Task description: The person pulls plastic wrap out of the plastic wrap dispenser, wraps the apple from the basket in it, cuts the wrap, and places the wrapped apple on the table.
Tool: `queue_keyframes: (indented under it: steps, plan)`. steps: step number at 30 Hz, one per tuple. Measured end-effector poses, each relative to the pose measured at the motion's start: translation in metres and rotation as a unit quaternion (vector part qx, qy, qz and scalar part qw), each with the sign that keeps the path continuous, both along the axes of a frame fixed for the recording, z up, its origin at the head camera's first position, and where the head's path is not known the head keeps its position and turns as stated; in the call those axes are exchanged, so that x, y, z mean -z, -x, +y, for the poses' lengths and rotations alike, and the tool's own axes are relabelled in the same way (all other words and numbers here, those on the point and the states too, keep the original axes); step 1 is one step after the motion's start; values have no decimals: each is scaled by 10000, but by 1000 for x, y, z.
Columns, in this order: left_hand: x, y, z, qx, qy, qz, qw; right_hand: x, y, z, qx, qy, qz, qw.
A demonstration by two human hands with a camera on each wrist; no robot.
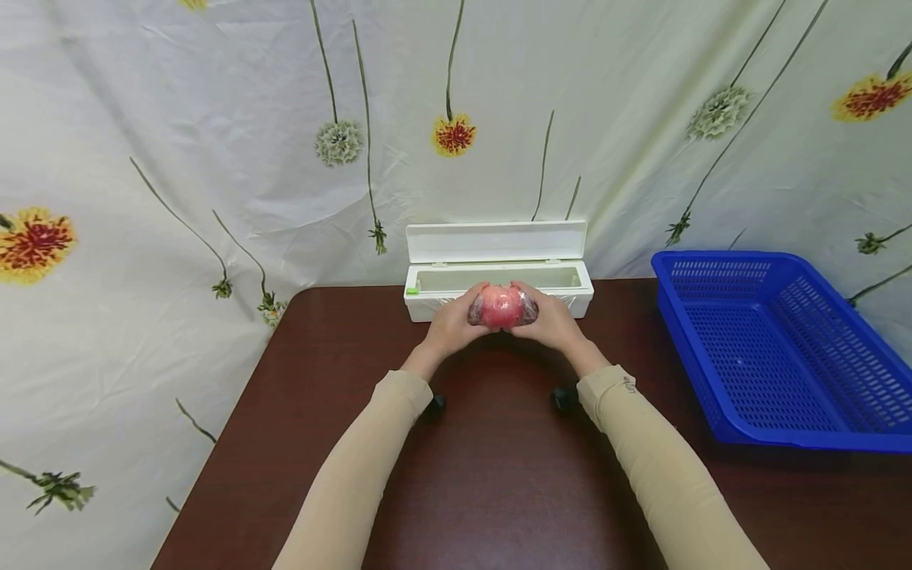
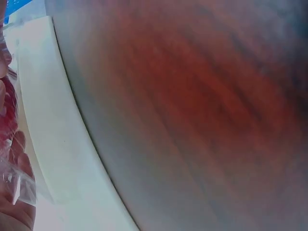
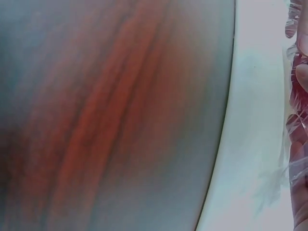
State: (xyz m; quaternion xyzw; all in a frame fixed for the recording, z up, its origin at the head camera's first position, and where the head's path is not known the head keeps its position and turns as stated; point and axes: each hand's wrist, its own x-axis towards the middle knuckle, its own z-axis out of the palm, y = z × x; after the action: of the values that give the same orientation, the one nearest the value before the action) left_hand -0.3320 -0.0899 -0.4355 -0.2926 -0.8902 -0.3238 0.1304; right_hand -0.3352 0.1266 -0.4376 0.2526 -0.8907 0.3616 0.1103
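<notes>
In the head view, a round red fruit [image 1: 501, 307], probably an apple, is covered in shiny clear cling film, with darker bunched areas at both sides. My left hand [image 1: 454, 323] grips its left side, and my right hand [image 1: 547, 318] its right side, thumbs toward me. Directly behind them stands a white cling film box [image 1: 427, 307] with its lid raised and clear film over its front. In the left wrist view, part of the wrapped fruit and loose film [image 2: 21, 185] show at the left edge. The right wrist view catches fingers [image 3: 299, 159] and film at its right edge.
A blue perforated plastic basket [image 1: 773, 364] sits at the right of the dark brown table [image 1: 492, 475]. Behind the table hangs a white flowered cloth [image 1: 271, 119]. A small green tab [image 1: 412, 291] marks the box's left front rim.
</notes>
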Motion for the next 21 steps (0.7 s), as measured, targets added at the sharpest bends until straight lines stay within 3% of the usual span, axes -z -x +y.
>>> queue_keyframes:
  steps: [8, 21]
  plan:
    - [-4, 3, -3, 240, -178, -345, 9990, -7, 1, 0, -95, -6, -166, 9998]
    - [-5, -1, -4, 142, -40, -566, 9983, -10, -3, 0, -165, -164, -286, 9993]
